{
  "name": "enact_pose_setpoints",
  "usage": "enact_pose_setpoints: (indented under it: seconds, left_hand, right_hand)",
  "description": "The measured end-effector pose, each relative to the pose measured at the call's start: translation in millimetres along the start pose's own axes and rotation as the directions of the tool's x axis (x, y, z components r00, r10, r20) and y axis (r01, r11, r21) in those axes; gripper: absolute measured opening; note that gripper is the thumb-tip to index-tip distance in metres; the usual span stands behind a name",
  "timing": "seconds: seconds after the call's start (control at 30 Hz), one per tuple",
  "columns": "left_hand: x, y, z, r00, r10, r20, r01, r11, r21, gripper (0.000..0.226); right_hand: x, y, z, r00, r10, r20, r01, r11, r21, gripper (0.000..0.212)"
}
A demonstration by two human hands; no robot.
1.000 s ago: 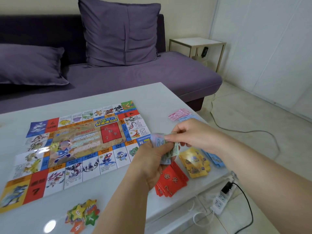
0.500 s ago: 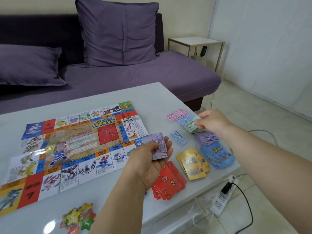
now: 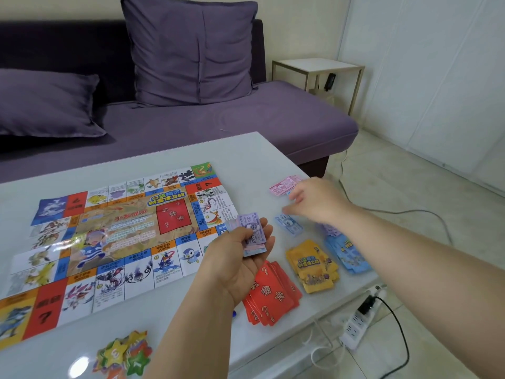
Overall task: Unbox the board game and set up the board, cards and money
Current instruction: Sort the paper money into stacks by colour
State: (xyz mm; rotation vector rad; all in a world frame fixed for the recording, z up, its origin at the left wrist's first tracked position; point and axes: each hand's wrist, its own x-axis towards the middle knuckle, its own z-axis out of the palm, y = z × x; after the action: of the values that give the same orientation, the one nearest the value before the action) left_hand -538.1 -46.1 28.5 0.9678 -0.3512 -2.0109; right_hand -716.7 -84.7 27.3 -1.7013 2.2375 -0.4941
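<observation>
soft, even light fills the room, brightest on the white wall (image 3: pixel 437 77) at right. a round glare spot burns on the glossy surface (image 3: pixel 246 160) at lower left, and sheen washes the left side of the board (image 3: pixel 114 233). the right hand (image 3: pixel 319 201) is motion-blurred; the left hand (image 3: pixel 232 269) and its banknotes (image 3: pixel 255 236) are sharp. wide-angle bending at the edges.

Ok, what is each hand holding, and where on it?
The left hand grips a stack of play money, thumb on top, fingers underneath. The right hand, blurred, seems to hold nothing.
</observation>
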Motion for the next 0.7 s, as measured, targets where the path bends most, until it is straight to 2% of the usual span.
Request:
enact_pose_setpoints:
  seconds: [0.03,0.1,0.13,0.2,0.23,0.33,0.37,0.4,0.47,0.53,0.57,0.63,0.7]
  left_hand:
    - [-0.2,0.0,0.0,1.000,0.000,0.001,0.000,1.000,-0.002,0.019]
    - [-0.9,0.4,0.0,1.000,0.003,0.005,-0.003,1.000,-0.005,0.019]
    - [-1.3,1.1,-0.1,1.000,0.008,0.006,-0.008,1.000,-0.007,0.020]
    - [-1.4,2.7,-0.8,1.000,0.014,0.005,-0.014,1.000,-0.012,0.020]
    - [-1.0,3.4,-1.1,1.000,0.014,0.005,-0.014,1.000,-0.015,0.020]
    - [0.0,5.3,-2.1,1.000,0.011,0.015,-0.010,1.000,-0.026,0.020]
    - [0.5,5.8,-2.2,1.000,0.010,0.016,-0.010,1.000,-0.028,0.020]
    - [0.7,6.6,-2.2,1.000,0.010,0.015,-0.010,1.000,-0.028,0.020]
    - [0.7,8.2,-1.5,1.000,0.011,0.012,-0.011,0.999,-0.034,0.020]
    - [0.6,9.2,-0.6,1.000,0.010,0.011,-0.009,0.999,-0.046,0.020]
    - [0.6,9.4,-0.5,1.000,0.011,0.013,-0.010,0.999,-0.051,0.020]
    - [1.3,9.4,0.1,1.000,0.010,0.015,-0.009,0.998,-0.059,0.020]
    - [2.0,9.4,0.9,1.000,0.003,0.017,-0.002,0.998,-0.065,0.021]
  right_hand:
    - [1.4,-7.7,4.7,0.996,-0.005,0.091,0.012,0.997,-0.073,0.044]
    - [6.5,-18.3,11.5,0.971,0.041,0.236,0.015,0.973,-0.231,0.026]
    - [9.6,-22.1,13.4,0.956,0.075,0.284,0.007,0.961,-0.278,0.026]
    - [14.5,-32.4,11.9,0.926,0.129,0.354,0.005,0.935,-0.354,0.043]
    - [17.7,-35.0,10.9,0.918,0.130,0.374,0.023,0.926,-0.378,0.043]
    - [22.3,-39.6,10.9,0.894,0.106,0.434,0.083,0.915,-0.395,0.025]
    - [21.9,-39.4,10.9,0.887,0.098,0.452,0.098,0.915,-0.391,0.030]
    - [22.3,-37.6,11.5,0.878,0.091,0.470,0.102,0.924,-0.369,0.033]
    - [24.7,-32.2,8.3,0.873,0.021,0.487,0.111,0.964,-0.242,0.026]
    - [30.1,-23.2,-3.7,0.919,-0.056,0.390,0.067,0.998,-0.014,0.014]
    - [34.0,-17.9,-11.0,0.950,-0.060,0.306,0.023,0.992,0.122,0.017]
    - [41.0,-4.0,-24.4,0.984,0.016,0.177,-0.080,0.928,0.363,0.022]
    - [44.7,7.8,-32.8,0.982,0.105,0.155,-0.164,0.882,0.441,0.022]
